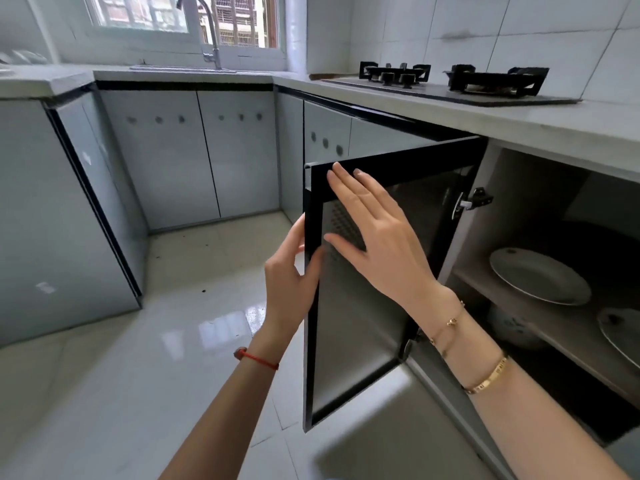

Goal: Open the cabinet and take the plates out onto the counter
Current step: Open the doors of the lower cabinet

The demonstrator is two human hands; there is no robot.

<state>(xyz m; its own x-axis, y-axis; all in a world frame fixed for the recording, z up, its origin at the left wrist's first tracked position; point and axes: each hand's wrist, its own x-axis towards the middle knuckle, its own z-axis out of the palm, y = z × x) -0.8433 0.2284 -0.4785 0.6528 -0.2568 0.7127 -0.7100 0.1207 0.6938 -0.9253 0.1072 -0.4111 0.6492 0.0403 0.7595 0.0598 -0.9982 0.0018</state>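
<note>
At far left a run of pale lower cabinets meets the sink faucet (pixel 204 26) under the window. Moving right, the left hand (pixel 294 271) grips the free edge of the open cabinet door (pixel 356 306), thumb on the inner face and fingers wrapped round the outer side. Just beside it, the right hand (pixel 377 233) lies flat on the door's inner panel, fingers straight and spread, pressing rather than gripping. The door swings out from hinges on its right, so the opening sits to the right of both hands.

Inside, on the shelf (pixel 554 337), a white plate (pixel 540 275) lies flat, with a second plate (pixel 623 334) further right, partly cut off. The right hand is the nearer one, I judge; the plates lie rightward and below it. The counter (pixel 519 123) runs above the opening, carrying the gas stove (pixel 450 81).
</note>
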